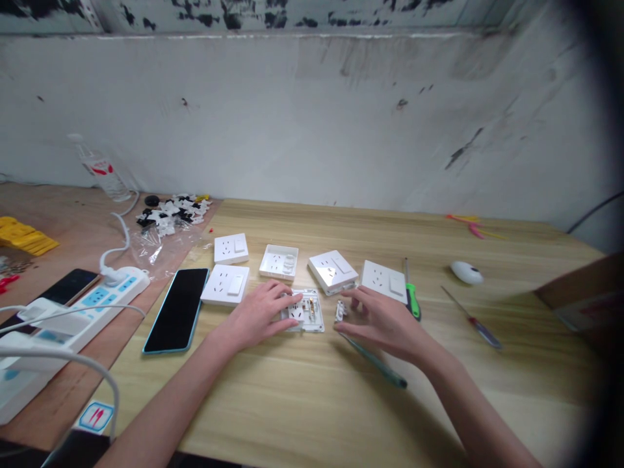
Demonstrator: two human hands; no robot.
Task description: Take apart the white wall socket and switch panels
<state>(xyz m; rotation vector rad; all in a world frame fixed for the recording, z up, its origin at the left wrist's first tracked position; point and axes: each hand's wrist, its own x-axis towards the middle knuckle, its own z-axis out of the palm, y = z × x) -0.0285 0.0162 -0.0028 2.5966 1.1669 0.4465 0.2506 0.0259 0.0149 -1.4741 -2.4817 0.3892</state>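
My left hand point(260, 312) grips the left side of an opened wall socket base point(314, 313) lying on the table, with brass contacts showing inside it. Between the thumb and fingers of my right hand point(377, 318) is a small white plastic part point(340, 312), just right of the base. Beneath that hand lies a teal-handled screwdriver point(383, 367). Behind the base an empty socket cover point(279, 261) rests with its hollow side up. Assembled switch sockets stand on both sides, among them one at the left point(225, 284) and a tilted one point(333, 271).
A green-handled screwdriver point(413, 302), another screwdriver point(475, 322) and a white computer mouse point(467, 272) lie to the right. On the left are a phone point(176, 312), a power strip point(124, 286) with cables, a pile of black and white parts point(173, 213) and a bottle point(104, 170).
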